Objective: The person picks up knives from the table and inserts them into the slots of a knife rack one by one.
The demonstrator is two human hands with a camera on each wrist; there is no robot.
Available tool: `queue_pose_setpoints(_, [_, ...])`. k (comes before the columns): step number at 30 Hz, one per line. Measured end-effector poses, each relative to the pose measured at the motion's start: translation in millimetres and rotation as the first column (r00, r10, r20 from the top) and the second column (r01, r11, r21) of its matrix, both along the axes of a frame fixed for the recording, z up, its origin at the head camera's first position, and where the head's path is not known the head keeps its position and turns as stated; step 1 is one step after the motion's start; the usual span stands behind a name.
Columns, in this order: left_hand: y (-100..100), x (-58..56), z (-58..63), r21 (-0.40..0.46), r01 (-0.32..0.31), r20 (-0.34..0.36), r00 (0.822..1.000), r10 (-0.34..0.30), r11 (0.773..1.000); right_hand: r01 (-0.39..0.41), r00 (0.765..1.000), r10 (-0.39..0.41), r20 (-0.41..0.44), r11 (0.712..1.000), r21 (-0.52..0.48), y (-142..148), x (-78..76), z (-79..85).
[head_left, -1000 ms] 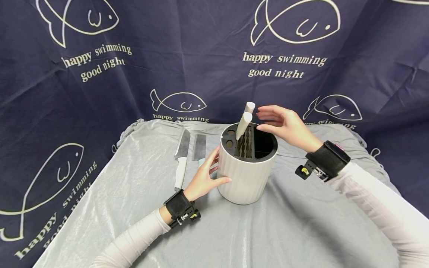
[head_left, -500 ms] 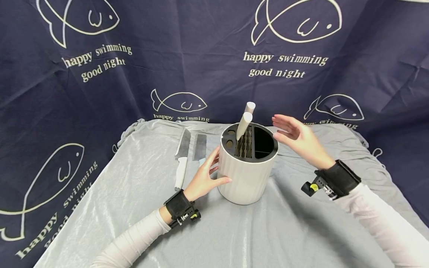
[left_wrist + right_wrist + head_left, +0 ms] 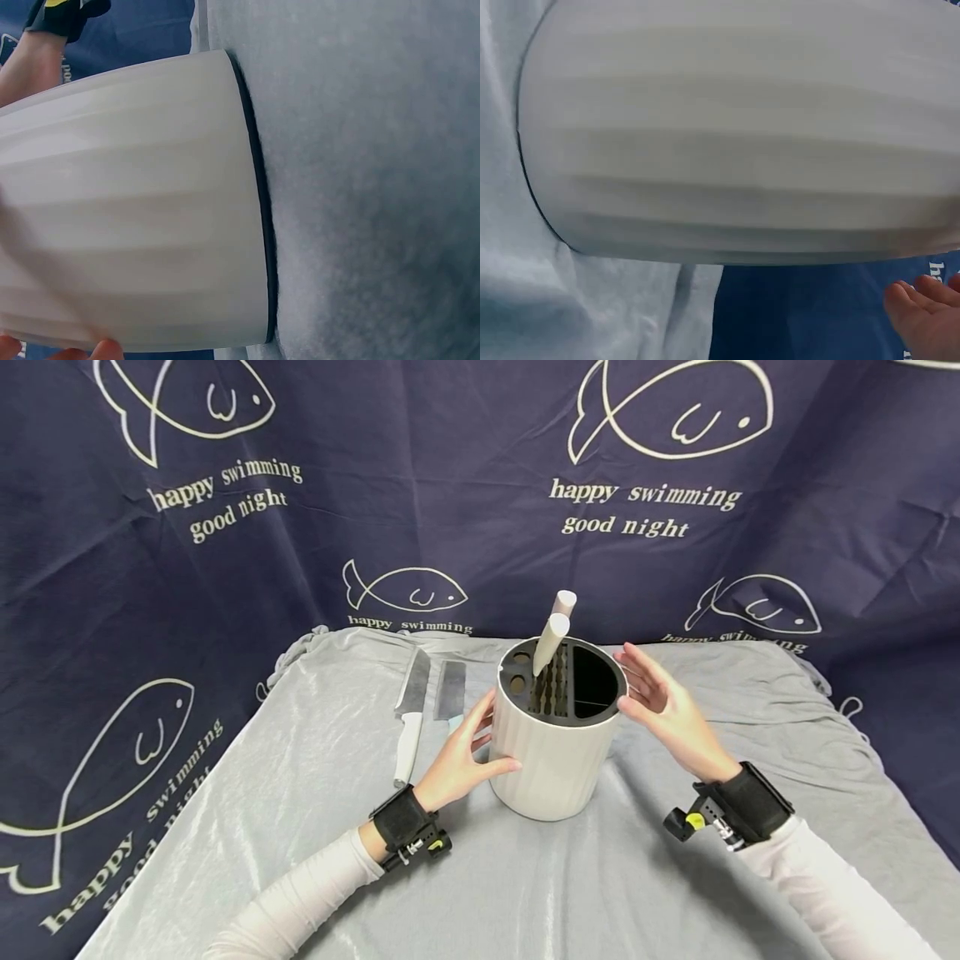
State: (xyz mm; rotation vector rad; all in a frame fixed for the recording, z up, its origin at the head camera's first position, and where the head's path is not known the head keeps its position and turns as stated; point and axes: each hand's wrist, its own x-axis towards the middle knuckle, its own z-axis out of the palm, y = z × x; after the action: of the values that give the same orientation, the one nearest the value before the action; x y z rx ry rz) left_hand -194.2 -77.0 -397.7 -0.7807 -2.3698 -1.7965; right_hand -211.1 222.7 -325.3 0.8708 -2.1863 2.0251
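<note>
A white ribbed knife holder [image 3: 551,768] with a black slotted top stands upright on the grey cloth. Two white handles, the nearer handle [image 3: 551,645] and the farther handle [image 3: 565,602], stick up from its slots. My left hand [image 3: 459,762] rests on the holder's left side, thumb toward the front and fingers toward the back; its fingertips [image 3: 106,349] show along the wall in the left wrist view. At the right rim, my right hand [image 3: 670,714] has thumb and fingers spread, holding nothing. The right wrist view shows its fingers [image 3: 911,304] beside the holder's wall.
Left of the holder lies a cleaver [image 3: 414,683] with a white handle. Beside it is a second broad blade [image 3: 451,689] whose light blue handle is mostly hidden by my left hand. Behind the grey-covered table [image 3: 330,735] hangs a dark blue fish-print curtain [image 3: 480,485].
My right hand moved from beside the handles out to the right, then lower and back to the holder's right rim. My left hand stayed on the holder's side.
</note>
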Motion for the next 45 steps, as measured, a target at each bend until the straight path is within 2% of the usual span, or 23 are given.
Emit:
queue_pose_setpoints(7, [1,1.2,-1.7,0.009,0.003,0.000,1.000,-0.003,1.000,-0.069,0.997,0.070,0.041,0.997,-0.019,2,6.2,-11.6])
queue_pose_setpoints(10, [1,1.5,-2.0,0.013,0.007,0.006,1.000,-0.008,1.000,-0.084,0.995,0.083,0.045,0.996,0.002,3,8.1,-14.7])
queue_pose_setpoints(16, [0,1.5,-2.3,0.010,0.009,0.001,1.000,-0.009,1.000,-0.054,0.998,0.052,0.030,0.995,0.085,1,9.2,-17.0])
queue_pose_setpoints(24, [-1,1.5,-1.9,0.008,0.013,-0.003,1.000,-0.013,1.000,-0.015,0.999,0.020,-0.041,0.992,0.126,-3,7.8,-14.2])
queue_pose_setpoints(32, [-6,-0.1,-1.2,-0.008,0.018,-0.017,1.000,-0.018,1.000,0.028,0.998,-0.019,-0.051,0.985,0.170,-4,8.3,-12.5])
queue_pose_setpoints(38, [-24,-3.3,0.4,-0.053,-0.041,-0.042,0.998,0.039,0.998,0.038,0.997,-0.027,-0.068,0.987,0.158,-4,7.3,-12.7])
queue_pose_setpoints(42, [-47,-5.1,6.2,-0.067,-0.080,-0.077,0.994,0.075,0.995,0.034,0.997,-0.024,-0.071,0.988,0.149,-4,6.4,-12.8])
queue_pose_setpoints(45, [-69,-9.6,12.3,-0.138,-0.112,-0.144,0.985,0.092,0.984,0.030,0.997,-0.021,-0.069,0.989,0.142,-4,6.0,-13.2])
